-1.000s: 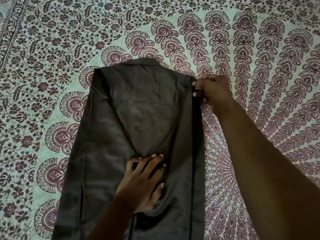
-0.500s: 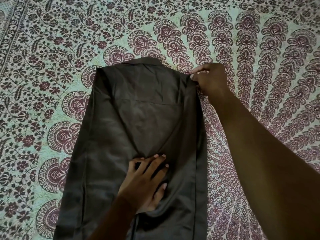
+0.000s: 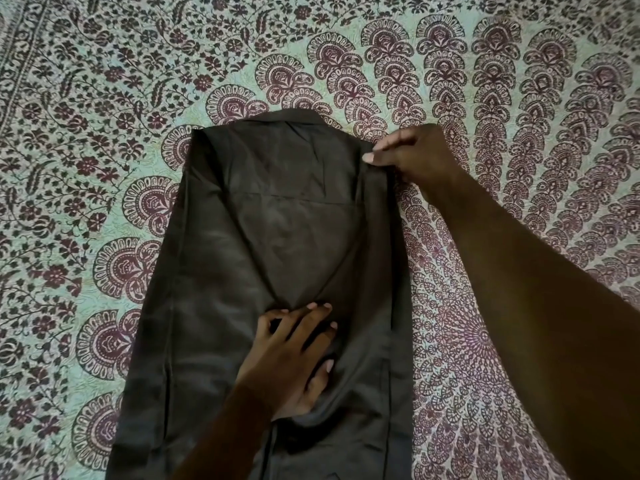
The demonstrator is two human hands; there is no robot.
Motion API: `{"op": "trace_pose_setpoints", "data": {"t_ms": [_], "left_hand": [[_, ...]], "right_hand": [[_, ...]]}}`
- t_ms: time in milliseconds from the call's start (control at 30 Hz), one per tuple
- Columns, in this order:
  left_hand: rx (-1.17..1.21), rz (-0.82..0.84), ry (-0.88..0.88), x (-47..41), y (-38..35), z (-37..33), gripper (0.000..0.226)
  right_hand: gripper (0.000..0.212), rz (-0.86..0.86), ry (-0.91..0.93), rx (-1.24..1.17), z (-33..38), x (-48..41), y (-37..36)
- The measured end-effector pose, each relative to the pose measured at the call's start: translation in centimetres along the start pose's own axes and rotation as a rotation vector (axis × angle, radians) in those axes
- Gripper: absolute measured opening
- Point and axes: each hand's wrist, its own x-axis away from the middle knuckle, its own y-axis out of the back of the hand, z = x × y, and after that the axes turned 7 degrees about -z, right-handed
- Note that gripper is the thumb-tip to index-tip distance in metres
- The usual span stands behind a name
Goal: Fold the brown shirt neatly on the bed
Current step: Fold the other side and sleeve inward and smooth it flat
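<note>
The brown shirt (image 3: 242, 265) lies flat on the bed, back side up, collar at the far end, with both sides folded inward into a long strip. My left hand (image 3: 294, 355) rests on the shirt's middle, fingers spread and pressing the overlapping folds down. My right hand (image 3: 412, 154) is at the shirt's far right shoulder corner, and its thumb and fingers pinch the folded edge there. The shirt's near end runs out of view at the bottom.
The bedspread (image 3: 104, 98) is pale green with dark maroon floral and fan patterns and surrounds the shirt on all sides. A patterned border band runs along the far left.
My right hand has moved a little up along the shirt's right edge to the shoulder corner. The left hand has stayed pressed on the middle.
</note>
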Motion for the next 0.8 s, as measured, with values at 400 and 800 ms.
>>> {"op": "trace_pose_setpoints", "data": {"t_ms": [400, 800], "left_hand": [[0.006, -0.014, 0.007, 0.2, -0.3, 0.1, 0.052], [0.013, -0.102, 0.058, 0.5, -0.8, -0.2, 0.053]], "right_hand": [[0.041, 0.099, 0.064, 0.187, -0.8, -0.5, 1.3], [0.03, 0.046, -0.063, -0.009, -1.9, 0.5, 2.5]]}}
